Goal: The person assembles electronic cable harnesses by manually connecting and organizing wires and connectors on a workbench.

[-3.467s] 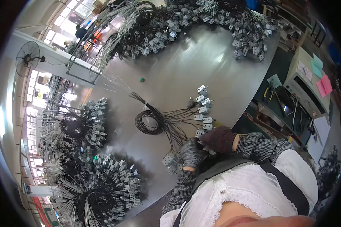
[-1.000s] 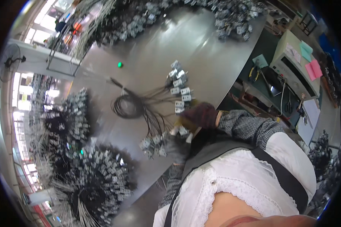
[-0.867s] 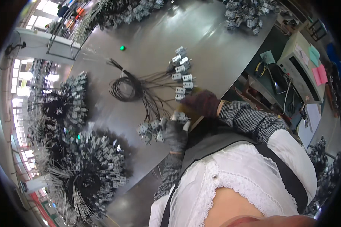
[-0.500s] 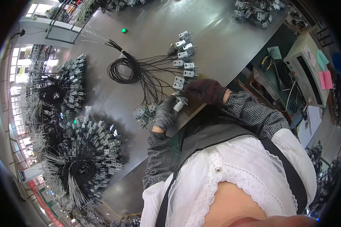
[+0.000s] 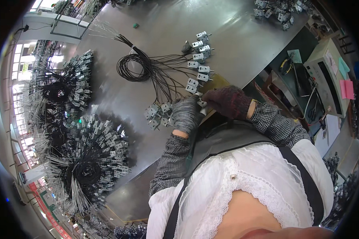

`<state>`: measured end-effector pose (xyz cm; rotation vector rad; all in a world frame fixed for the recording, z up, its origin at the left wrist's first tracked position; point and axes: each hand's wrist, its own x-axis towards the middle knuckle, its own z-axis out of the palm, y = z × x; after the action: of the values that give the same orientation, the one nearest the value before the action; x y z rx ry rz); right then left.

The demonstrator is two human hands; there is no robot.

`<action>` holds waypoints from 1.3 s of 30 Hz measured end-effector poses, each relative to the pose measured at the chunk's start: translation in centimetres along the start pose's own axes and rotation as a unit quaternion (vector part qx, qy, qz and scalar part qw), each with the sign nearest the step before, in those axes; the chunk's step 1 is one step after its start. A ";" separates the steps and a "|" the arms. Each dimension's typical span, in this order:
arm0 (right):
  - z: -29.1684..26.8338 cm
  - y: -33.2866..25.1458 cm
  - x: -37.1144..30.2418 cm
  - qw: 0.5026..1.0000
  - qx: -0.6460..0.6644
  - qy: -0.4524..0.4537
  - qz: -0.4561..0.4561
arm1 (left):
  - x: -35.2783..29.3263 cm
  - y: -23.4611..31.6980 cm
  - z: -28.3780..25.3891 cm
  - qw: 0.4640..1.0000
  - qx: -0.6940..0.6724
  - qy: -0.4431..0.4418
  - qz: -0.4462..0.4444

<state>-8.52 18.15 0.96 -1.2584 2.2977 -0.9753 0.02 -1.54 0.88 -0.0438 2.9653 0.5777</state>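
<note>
My left hand (image 5: 185, 113), in a grey knit glove, is closed around a small box-shaped metal unit (image 5: 202, 104) at the table's near edge. Most of that unit is hidden by the gloves. My right hand (image 5: 226, 102), in a dark red glove, has its fingers bent together against the unit; what its fingertips pinch is hidden. Just beyond the hands, a row of similar metal units with short shafts (image 5: 203, 69) lies on the table. Black cords run from them to a tied coil (image 5: 133, 67). More units (image 5: 157, 115) lie beside my left hand.
Large bundles of corded metal units (image 5: 113, 147) fan out along the table's left side. More units (image 5: 281, 12) are piled at the far right. Right of the table stand a pale box-shaped machine (image 5: 325, 75) and pliers (image 5: 285, 65). A small green thing (image 5: 135, 25) lies on the metal tabletop (image 5: 163, 32).
My left hand has moved right, closer to my right hand, and the unit it holds is now more covered. The view has shifted slightly. The small green thing looks darker.
</note>
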 end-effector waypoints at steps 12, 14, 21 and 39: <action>-0.5 -0.4 -0.2 0.990 -0.127 -0.043 0.036 | 0.6 0.4 1.5 0.999 -0.034 0.023 -0.026; -0.7 -0.9 0.4 0.993 -0.111 -0.036 0.032 | 1.2 1.2 0.7 0.998 -0.034 -0.020 -0.049; -1.5 -1.4 0.5 0.992 -0.086 -0.067 0.070 | 1.1 0.5 1.2 0.993 -0.086 -0.044 -0.068; 0.4 0.8 -0.7 0.997 -0.007 -0.020 0.076 | 1.2 0.3 2.1 0.998 -0.055 -0.007 -0.039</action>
<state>-8.39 18.84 0.12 -1.0808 2.3341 -0.8749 -0.90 -0.43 -1.10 -0.1641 2.8997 0.7277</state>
